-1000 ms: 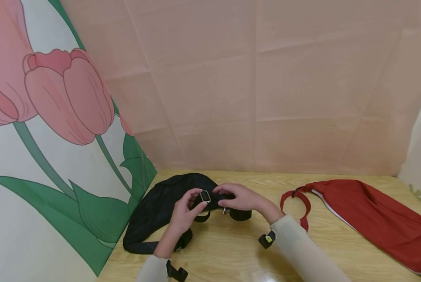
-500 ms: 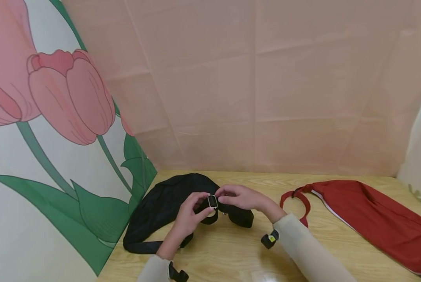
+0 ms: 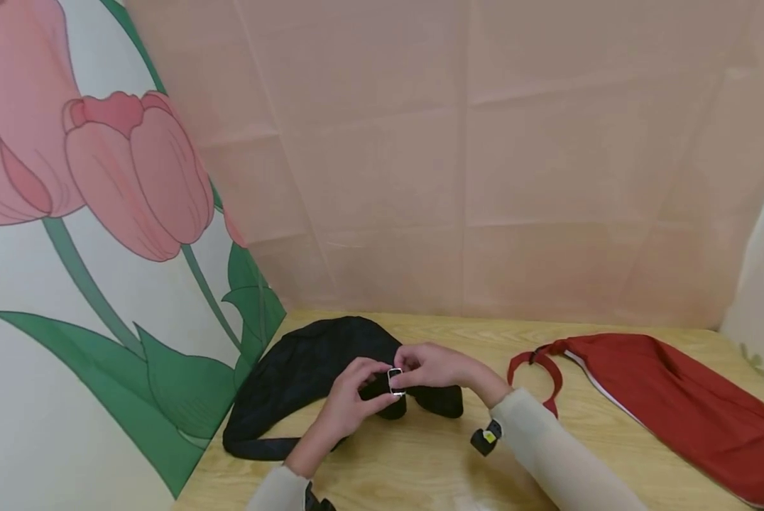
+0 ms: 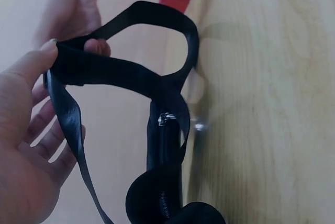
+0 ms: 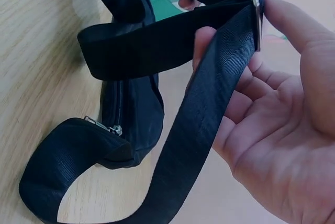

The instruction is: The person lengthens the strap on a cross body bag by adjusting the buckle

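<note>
A black bag with a zipper lies on the wooden table, its black webbing strap raised in loops. My left hand pinches the silver rectangular strap buckle between thumb and fingertips. From the other side my right hand grips the strap right at the buckle, thumb and finger close against the metal. In the right wrist view the buckle stands edge-on at the fingertips, with the strap hanging down below it. The left wrist view has the strap running from my fingers to the bag.
To the right on the table lies a red bag with a white zipper edge and a red strap loop. A tulip-printed sheet stands at the left, a pinkish backdrop behind.
My left hand has carried the buckle to the right, toward the right hand. The right fingers have closed in on the strap at the buckle. The red bag has stayed in place.
</note>
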A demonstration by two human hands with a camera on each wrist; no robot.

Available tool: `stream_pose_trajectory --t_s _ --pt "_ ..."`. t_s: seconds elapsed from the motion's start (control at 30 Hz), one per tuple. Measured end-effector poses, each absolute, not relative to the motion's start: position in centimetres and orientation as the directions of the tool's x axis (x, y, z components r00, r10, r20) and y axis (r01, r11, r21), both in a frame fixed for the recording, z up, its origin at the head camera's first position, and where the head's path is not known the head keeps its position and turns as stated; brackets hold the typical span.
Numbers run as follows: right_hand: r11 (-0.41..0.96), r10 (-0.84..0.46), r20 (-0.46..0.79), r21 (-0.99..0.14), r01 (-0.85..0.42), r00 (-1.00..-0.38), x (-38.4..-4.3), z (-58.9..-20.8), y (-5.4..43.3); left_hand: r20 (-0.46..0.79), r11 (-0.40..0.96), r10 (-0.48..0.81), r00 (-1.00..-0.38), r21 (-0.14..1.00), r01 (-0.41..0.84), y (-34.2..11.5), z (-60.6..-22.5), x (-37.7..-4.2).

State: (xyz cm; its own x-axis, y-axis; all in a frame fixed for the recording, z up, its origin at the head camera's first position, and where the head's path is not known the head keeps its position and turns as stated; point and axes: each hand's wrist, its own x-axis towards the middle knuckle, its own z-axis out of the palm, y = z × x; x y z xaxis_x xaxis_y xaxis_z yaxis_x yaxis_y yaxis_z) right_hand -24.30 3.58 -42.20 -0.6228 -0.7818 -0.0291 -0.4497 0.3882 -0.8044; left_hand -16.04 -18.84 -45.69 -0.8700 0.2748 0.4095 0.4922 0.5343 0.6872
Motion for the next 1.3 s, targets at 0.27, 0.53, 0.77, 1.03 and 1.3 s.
stream_pose_trajectory --t_s 0.27,0.53,0.77,1.03,1.3 --pt "0.376 -0.805 -0.068 -0.827 -0.418 -0.59 -23.5 -42.2 3.2 0.338 0.569 0.271 -0.901 0.699 0.433 -18.6 -46.4 -15.7" --pt "0.391 -0.816 -0.05 -0.782 -0.485 -0.576 -22.7 -42.2 3.1 0.257 0.659 0.29 -0.922 0.645 0.387 -18.9 -47.1 -15.6" --pt "0.432 -0.803 -0.038 -0.725 -0.537 -0.595 -22.4 -42.2 3.3 0.258 0.698 0.294 -0.92 0.6 0.391 -20.8 -47.9 -15.9" --pt "0.488 -0.795 -0.015 -0.61 -0.625 -0.607 -22.3 -42.3 3.5 0.238 0.825 0.161 -0.958 0.5 0.263 -26.5 -48.8 -17.8" --pt "0.54 -0.798 -0.058 -0.51 -0.669 -0.6 -21.6 -42.9 3.8 0.061 0.949 0.001 -0.998 0.315 0.02 -32.3 -50.6 -18.2"
